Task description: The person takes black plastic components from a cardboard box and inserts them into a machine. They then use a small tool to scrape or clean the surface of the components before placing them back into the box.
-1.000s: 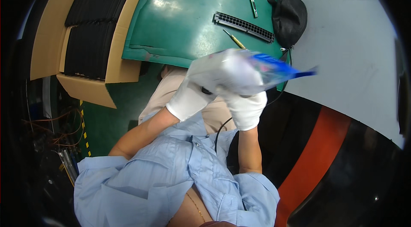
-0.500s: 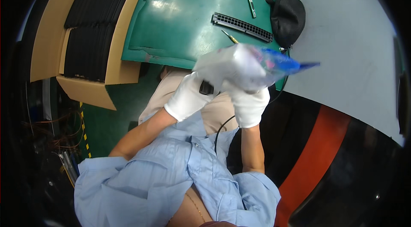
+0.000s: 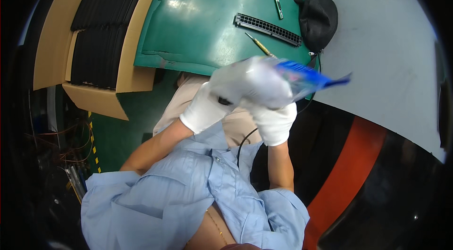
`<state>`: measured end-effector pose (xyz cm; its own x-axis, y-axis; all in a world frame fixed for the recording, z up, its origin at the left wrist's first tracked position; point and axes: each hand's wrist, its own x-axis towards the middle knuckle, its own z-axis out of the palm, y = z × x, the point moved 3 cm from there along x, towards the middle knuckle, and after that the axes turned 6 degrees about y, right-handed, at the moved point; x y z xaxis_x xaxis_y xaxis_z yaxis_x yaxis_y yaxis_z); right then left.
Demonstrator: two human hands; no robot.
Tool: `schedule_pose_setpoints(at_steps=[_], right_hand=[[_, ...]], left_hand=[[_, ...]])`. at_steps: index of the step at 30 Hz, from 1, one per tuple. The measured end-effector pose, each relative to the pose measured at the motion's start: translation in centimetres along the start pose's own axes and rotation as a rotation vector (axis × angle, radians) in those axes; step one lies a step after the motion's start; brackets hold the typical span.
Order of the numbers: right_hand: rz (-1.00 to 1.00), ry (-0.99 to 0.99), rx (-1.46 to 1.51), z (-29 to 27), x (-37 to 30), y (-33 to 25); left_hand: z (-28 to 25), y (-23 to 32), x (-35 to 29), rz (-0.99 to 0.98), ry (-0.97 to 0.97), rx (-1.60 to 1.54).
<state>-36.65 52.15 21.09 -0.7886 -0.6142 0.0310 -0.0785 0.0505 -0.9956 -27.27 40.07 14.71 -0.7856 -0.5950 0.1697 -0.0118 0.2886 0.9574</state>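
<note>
Above my lap, at the near edge of the green mat, I hold a soft white-and-blue plastic packet. Motion blurs it, and its blue end sticks out to the right. White gloves cover both hands. My left hand grips the packet's left underside, and a small black object shows beside its fingers. My right hand holds the packet from below on the right. Most of the fingertips are hidden behind it. Just beyond the packet lies a thin pen-like tool with a pointed tip.
A long black slotted strip and a silver pen-shaped tool lie on the green mat. Right of them is a black pouch with a strap. An open carton of black parts stands left. A black cable crosses near my right arm.
Still in both hands, the packet has moved slightly down and tilted, uncovering more of the thin pointed tool. My right hand has dropped a little.
</note>
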Motion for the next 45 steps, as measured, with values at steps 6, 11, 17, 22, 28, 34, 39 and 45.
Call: schedule_pose_setpoints(at_steps=[6,11,17,22,28,34,39,45], right_hand=[[0.214,0.152,-0.129,0.2,0.7,-0.4],[0.133,0.227,-0.087,0.2,2.3,2.8],[0.226,0.405,0.008,-1.5,2.7,4.4],[0.280,0.404,-0.076,-1.9,2.5,5.3],[0.326,0.329,0.234,-3.4,0.9,6.4],[0.686,0.222,0.857,-1.7,0.7,5.7],[0.876,0.246,0.990,-0.7,0.4,6.9],[0.881,0.237,1.009,-0.2,-0.1,7.6]], left_hand=[[0.2,0.2,-0.7,-0.095,0.014,-0.016],[-0.2,0.4,-0.8,-0.191,-0.057,-0.002],[-1.4,1.4,-0.4,-0.210,-0.124,-0.080],[-1.7,1.9,-0.4,-0.137,-0.098,-0.074],[-3.9,12.2,-0.9,0.556,-0.168,-0.255],[-4.0,7.7,0.3,0.074,-0.065,-0.070],[-3.3,4.5,-0.1,-0.318,0.005,-0.182],[-2.3,2.8,-0.5,-0.305,0.020,-0.133]])
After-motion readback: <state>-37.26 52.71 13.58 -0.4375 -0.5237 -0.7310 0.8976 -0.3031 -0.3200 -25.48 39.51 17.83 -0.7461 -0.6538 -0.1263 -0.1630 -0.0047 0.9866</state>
